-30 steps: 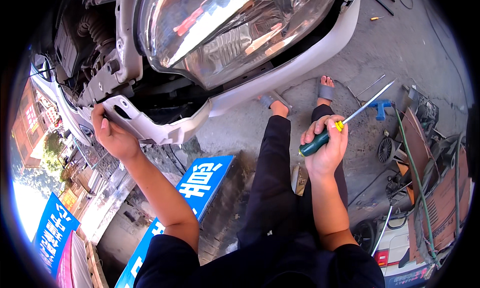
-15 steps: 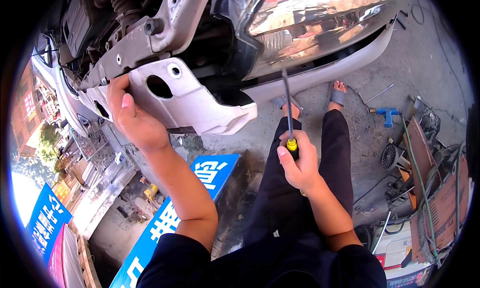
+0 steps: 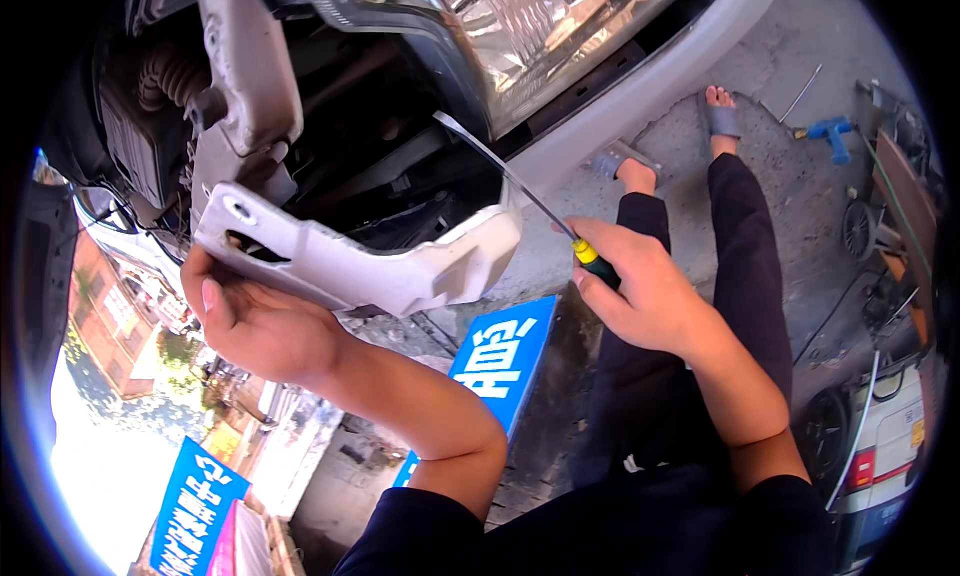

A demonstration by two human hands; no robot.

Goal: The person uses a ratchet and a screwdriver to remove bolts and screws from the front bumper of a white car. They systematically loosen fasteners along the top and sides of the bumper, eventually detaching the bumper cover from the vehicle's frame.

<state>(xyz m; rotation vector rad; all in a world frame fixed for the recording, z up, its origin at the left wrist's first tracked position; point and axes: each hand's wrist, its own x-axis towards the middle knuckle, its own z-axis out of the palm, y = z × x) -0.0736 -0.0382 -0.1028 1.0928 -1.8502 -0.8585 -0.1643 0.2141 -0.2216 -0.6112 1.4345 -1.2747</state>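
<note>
A pale body panel (image 3: 400,268) with holes hangs at the front corner of a car, beside a clear headlight (image 3: 545,41). My left hand (image 3: 265,326) holds the panel's lower left edge, fingers curled behind it and thumb on the near side. In my right hand (image 3: 650,286) is a screwdriver (image 3: 520,184) with a long metal shaft and a yellow and dark green handle. The shaft slants up and left, its tip in front of the dark opening under the headlight. Whether the tip touches anything, I cannot tell.
A grey bumper strip (image 3: 690,76) curves below the headlight. Blue sign boards (image 3: 505,361) lie beneath my left arm. A blue power tool (image 3: 828,136) rests on the ground at right, near a small spoked wheel (image 3: 858,231) and boards. My sandalled feet stand below the bumper.
The screwdriver has swung from nearly upright to slanting left, its tip now over the opening. The panel appears more tilted, with my left hand still on it. The whole view has turned.
</note>
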